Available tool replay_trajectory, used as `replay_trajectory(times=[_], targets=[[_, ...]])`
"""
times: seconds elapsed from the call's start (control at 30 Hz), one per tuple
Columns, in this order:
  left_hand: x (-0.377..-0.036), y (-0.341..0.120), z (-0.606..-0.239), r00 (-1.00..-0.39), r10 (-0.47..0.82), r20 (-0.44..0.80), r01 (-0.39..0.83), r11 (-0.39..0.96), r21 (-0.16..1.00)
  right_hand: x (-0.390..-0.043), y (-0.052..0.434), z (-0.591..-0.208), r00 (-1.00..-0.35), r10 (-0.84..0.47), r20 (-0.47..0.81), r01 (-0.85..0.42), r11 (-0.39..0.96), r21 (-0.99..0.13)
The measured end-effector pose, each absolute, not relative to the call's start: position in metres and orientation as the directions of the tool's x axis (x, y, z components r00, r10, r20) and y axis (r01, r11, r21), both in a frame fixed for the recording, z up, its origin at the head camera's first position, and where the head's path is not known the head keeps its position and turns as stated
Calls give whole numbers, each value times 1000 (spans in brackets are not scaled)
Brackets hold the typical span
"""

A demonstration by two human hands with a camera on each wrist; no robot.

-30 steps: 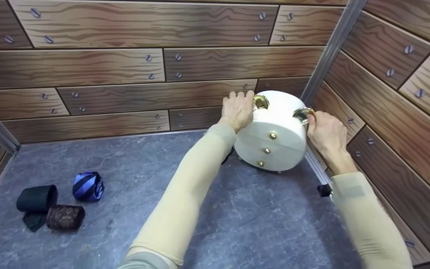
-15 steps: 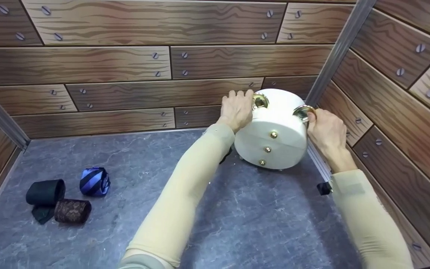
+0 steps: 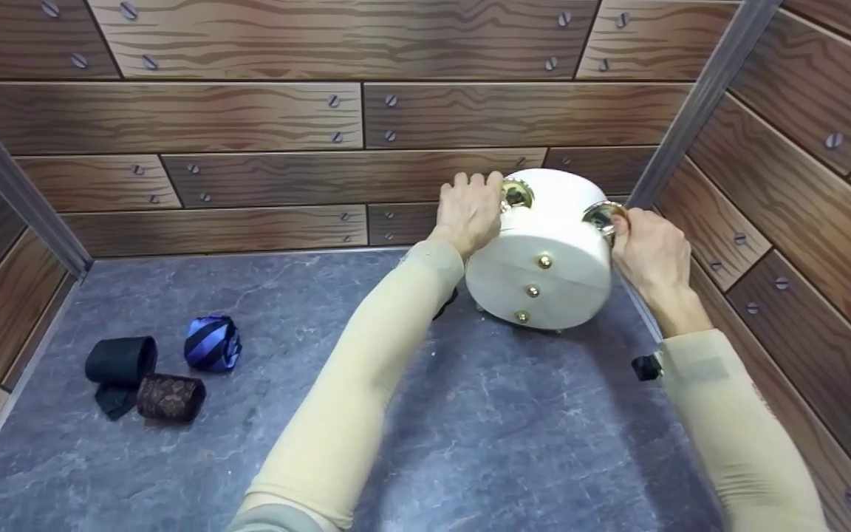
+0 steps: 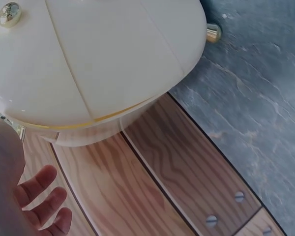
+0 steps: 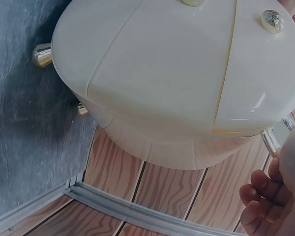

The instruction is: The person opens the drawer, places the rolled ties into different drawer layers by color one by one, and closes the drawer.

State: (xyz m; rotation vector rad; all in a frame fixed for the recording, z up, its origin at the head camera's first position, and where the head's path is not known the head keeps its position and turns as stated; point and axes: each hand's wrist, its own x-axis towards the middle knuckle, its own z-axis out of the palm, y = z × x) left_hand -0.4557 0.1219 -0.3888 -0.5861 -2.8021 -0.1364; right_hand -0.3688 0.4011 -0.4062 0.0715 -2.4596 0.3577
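Grey stone-look worktop (image 3: 514,436), wood-plank walls round 3 sides. Far right corner: white drum box (image 3: 544,258) w/ gold studs, on small gold feet. Near left: 3 rolled ties grouped close, black (image 3: 121,360), blue striped (image 3: 213,344), brown patterned (image 3: 171,397).

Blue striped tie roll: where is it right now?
Head view, left side of the grey floor: blue striped tie roll sits just right of the black roll, above the brown one.

Both arms wear snug pale-yellow sleeves to the wrist, the right sleeve (image 3: 728,428) bearing a small same-coloured patch.
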Motion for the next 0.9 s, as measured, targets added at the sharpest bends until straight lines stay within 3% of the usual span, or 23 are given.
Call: replay_trajectory(times=[0.2,0.9], targets=[[-454,109,-389,-878,380,290,405,914,28,-374,391,-405,-772,15,635,-164,961,-223],[-451,45,-393,-888,337,313,358,934,7,-396,341,-403,-828,-71,556,-184,971,-150]])
